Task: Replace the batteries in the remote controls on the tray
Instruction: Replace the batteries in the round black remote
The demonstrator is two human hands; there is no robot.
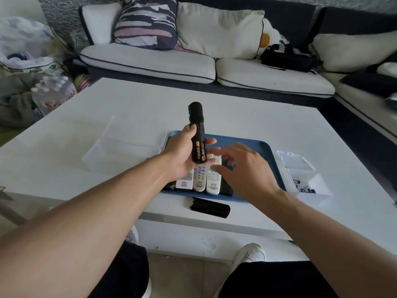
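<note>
Black remote held open-backed over the tray, batteries exposed.

Nearest, a black battery cover (210,207) is laid on the white table (247,117) just in front of the blue tray (266,147), presumably set aside so the compartment stays reachable. On the tray, pale remotes (199,179) are lined up side by side. Above them the black remote (198,134) is gripped by the left hand (182,153), fingers curled round its lower body, tilted up and away so two gold batteries (200,152) face the person. The right hand (240,166) is held beside it, blurred, fingers spread and holding nothing. Further right, a clear box (309,183) with spare batteries is kept within reach.
</note>
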